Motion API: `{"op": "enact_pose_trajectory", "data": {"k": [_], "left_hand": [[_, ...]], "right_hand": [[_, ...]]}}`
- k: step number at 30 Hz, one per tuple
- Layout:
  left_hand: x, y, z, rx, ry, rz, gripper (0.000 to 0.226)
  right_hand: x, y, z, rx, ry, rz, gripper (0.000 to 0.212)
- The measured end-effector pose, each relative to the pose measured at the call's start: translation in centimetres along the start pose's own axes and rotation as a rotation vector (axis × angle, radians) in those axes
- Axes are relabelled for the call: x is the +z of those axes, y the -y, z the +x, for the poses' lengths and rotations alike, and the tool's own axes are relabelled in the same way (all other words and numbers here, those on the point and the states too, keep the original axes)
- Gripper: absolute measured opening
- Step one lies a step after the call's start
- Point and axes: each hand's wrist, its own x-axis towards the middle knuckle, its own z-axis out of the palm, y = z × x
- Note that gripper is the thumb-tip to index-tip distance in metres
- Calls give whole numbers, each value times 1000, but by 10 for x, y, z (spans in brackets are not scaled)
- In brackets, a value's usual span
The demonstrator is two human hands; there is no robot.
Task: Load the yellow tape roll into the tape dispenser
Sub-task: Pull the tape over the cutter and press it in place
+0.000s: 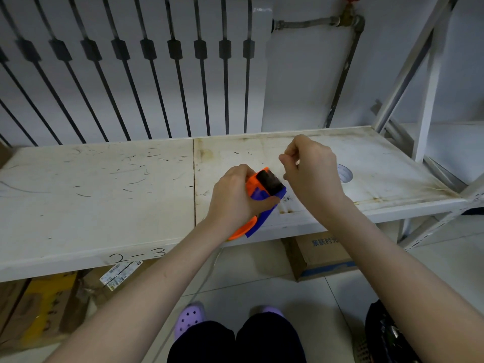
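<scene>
My left hand (pixel 235 197) grips an orange and blue tape dispenser (pixel 264 189) just above the white shelf (pixel 104 184). The dispenser's dark roller and toothed blade point up and to the right. My right hand (pixel 311 174) hovers right beside the blade, with thumb and fingers pinched together. I cannot make out anything between those fingertips. A pale ring-shaped roll (pixel 345 174) lies on the shelf behind my right hand and is mostly hidden by it. No yellow tape is clearly visible.
The shelf is scuffed, with "2-3" written on its front edge. A radiator (pixel 131 69) and a pipe (pixel 343 72) line the wall behind. Cardboard boxes (pixel 322 255) sit under the shelf. A white rack post (pixel 429 82) rises at the right. My legs and a purple shoe (pixel 190 317) are below.
</scene>
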Motion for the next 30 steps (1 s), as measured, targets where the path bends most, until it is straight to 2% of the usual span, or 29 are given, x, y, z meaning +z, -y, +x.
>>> {"op": "enact_pose_trajectory", "data": {"k": [3, 12, 18, 20, 23, 26, 30], "left_hand": [[0, 0, 0, -4, 10, -8, 55], [2, 3, -3, 38, -14, -26, 54], [0, 4, -2, 32, -8, -45, 52], [-1, 4, -1, 29, 12, -31, 52], [1, 0, 3, 44, 50, 19, 52], [3, -2, 3, 37, 56, 25, 49], [2, 0, 3, 14, 60, 19, 47]], "right_hand": [[1, -11, -2, 145, -7, 117, 12], [3, -22, -8, 377, 64, 381, 13], [2, -25, -8, 445, 98, 510, 14], [0, -21, -9, 404, 60, 510, 12], [-5, -6, -10, 185, -29, 330, 8], [-10, 5, -9, 1, -31, 156, 10], [-10, 10, -1, -73, -16, 29, 14]]}}
